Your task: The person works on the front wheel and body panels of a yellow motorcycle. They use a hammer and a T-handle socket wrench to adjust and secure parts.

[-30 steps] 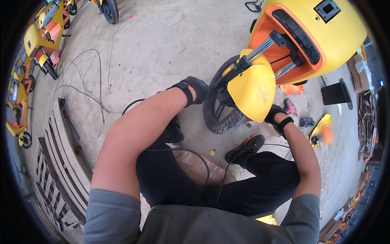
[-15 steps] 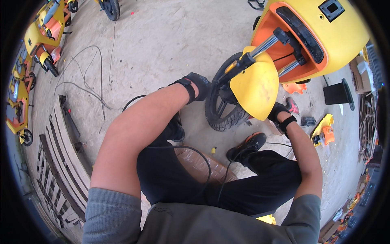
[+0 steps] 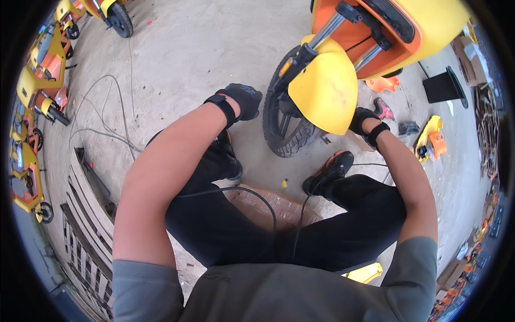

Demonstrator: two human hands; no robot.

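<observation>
A yellow front fender (image 3: pixel 327 88) covers part of a black spoked wheel with a knobby tyre (image 3: pixel 287 145), mounted on a silver and black fork (image 3: pixel 328 33) of a yellow and orange scooter (image 3: pixel 434 19). My left hand (image 3: pixel 247 101), in a black glove, is curled closed just left of the tyre, with a small gap between. Whatever it may hold is hidden. At the fender's right edge is my gloved right hand (image 3: pixel 362 121); its fingers are mostly hidden, so I cannot tell whether it grips anything.
A pink and black power tool (image 3: pixel 383 109) lies beyond my right hand, near yellow and orange plastic parts (image 3: pixel 430 140) and a black bin (image 3: pixel 445 86). A cardboard box (image 3: pixel 273 206) sits between my legs. Wooden pallets (image 3: pixel 88 220), loose cable (image 3: pixel 126 123) and parked scooters (image 3: pixel 40 86) are at left.
My left hand has come off the tyre's left side, moving left and up. The scooter, wheel and right hand sit slightly higher and further left in view as the view shifts.
</observation>
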